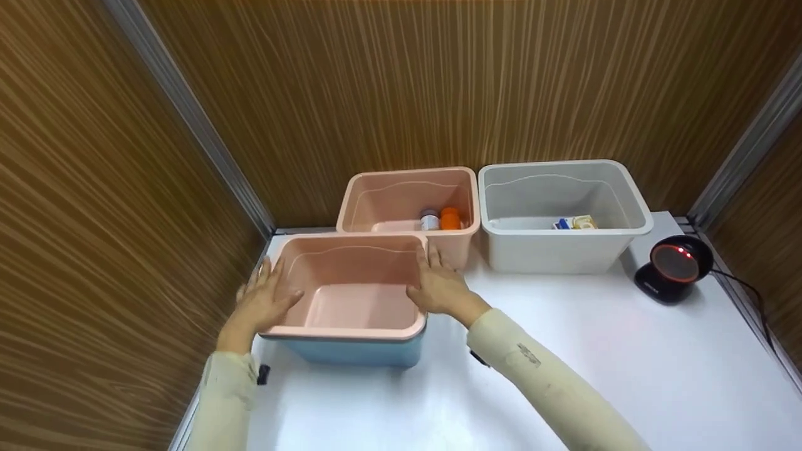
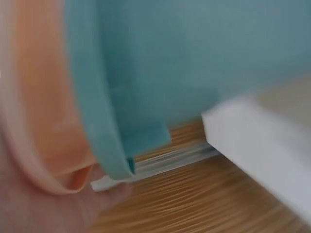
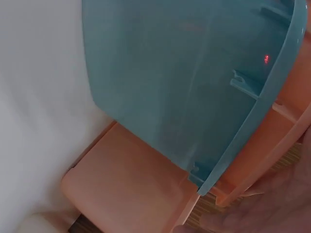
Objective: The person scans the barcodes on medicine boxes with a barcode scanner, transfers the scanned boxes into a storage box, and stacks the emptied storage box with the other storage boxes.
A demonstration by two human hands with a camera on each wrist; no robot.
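Note:
A pink bin (image 1: 351, 333) sits nested inside a blue bin (image 1: 360, 353) on the white table's left side. My left hand (image 1: 258, 305) lies along the nested pair's left rim, fingers extended and spread, thumb over the inside. At the right rim, my right hand (image 1: 443, 289) presses with straight fingers, its thumb also pointing inward. Both wrist views show a gap between the pink rim (image 2: 41, 165) and the blue rim (image 3: 252, 121) below it. The upper pink bin's inside shows no contents.
Behind stands another pink bin (image 1: 410, 175) holding a white bottle (image 1: 430, 220) and an orange bottle (image 1: 450, 219). A white bin (image 1: 551, 254) beside it contains small boxes (image 1: 575, 222). A black scanner (image 1: 677, 266) with a cable stands at right. Wood-patterned walls (image 1: 401, 81) surround the table (image 1: 564, 326).

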